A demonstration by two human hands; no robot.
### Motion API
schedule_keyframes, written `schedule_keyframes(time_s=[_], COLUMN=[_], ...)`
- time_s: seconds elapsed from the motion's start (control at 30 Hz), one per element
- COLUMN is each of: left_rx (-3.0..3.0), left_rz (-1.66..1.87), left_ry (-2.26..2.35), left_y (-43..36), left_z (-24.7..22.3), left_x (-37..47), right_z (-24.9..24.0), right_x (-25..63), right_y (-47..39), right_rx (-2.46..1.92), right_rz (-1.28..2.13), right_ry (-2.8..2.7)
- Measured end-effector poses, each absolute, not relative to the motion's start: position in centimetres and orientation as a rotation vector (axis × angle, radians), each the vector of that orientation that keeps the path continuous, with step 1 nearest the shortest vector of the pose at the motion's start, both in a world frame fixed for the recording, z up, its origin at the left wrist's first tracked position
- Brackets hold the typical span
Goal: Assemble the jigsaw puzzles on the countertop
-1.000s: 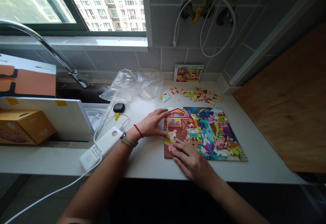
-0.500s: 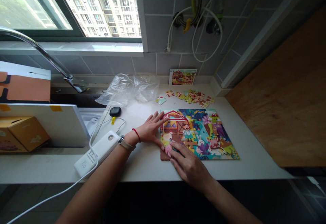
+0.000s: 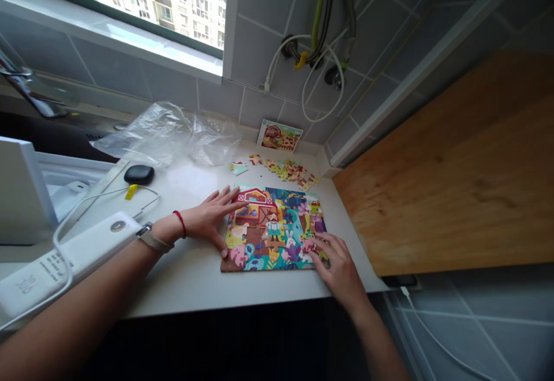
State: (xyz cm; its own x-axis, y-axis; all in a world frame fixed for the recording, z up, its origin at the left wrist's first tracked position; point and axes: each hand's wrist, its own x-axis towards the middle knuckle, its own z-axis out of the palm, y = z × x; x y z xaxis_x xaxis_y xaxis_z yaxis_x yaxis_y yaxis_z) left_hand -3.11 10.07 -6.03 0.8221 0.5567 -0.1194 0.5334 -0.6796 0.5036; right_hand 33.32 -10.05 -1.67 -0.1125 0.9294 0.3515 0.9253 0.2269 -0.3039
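Note:
A colourful jigsaw puzzle (image 3: 272,228) lies flat on the counter, with a red barn, a farmer figure and a rabbit on it. My left hand (image 3: 210,219) rests at its left edge, fingers spread, fingertips on the barn side and thumb near the lower left corner. At the puzzle's right side my right hand (image 3: 340,265) has thumb and fingers around a loose-looking pink and green puzzle piece (image 3: 307,243) lying over the picture. The hand covers the lower right corner. Beyond the puzzle lies a heap of loose pieces (image 3: 289,170).
A small picture card (image 3: 280,137) leans on the back wall. Clear plastic bags (image 3: 173,133), a black oval case (image 3: 139,174) and a white power bank (image 3: 78,251) with a cable lie to the left. A wooden panel (image 3: 454,185) bounds the right side.
My right hand has moved from the puzzle's lower left to the pink piece at its right side. My left hand stays at the left edge. The view has turned and shifted right.

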Motion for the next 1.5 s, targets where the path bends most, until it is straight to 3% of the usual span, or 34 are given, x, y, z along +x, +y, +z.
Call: schedule_keyframes(time_s=[0.13,0.33,0.67,0.9,1.2,1.5], left_rx=[2.486,2.390,2.312,2.293,2.179,2.471], left_rz=[0.138,0.446,0.760,0.816,0.923,0.898], left_ry=[0.790,0.920,0.804,0.790,0.999,1.068], left_y=[10.3,11.1,11.1,11.2,11.3,10.8], left_z=[-6.4,-5.4,-4.9,-4.6,-5.9,-6.4], left_x=[-3.2,-2.8,-1.8,-1.9,-2.1,-1.3], right_z=[-0.5,0.0,-0.9,-2.0,-2.8,-5.3], right_x=[38.5,38.4,39.2,40.2,41.3,42.3], right_y=[-9.8,-9.3,-8.8,-8.1,-8.0,-7.0], right_rx=[-1.889,-1.918,-1.871,-1.881,-1.830,-1.883], right_rz=[0.210,0.467,0.540,0.442,0.625,0.544], right_ry=[-2.112,-2.139,-2.025,-1.980,-1.774,-1.483])
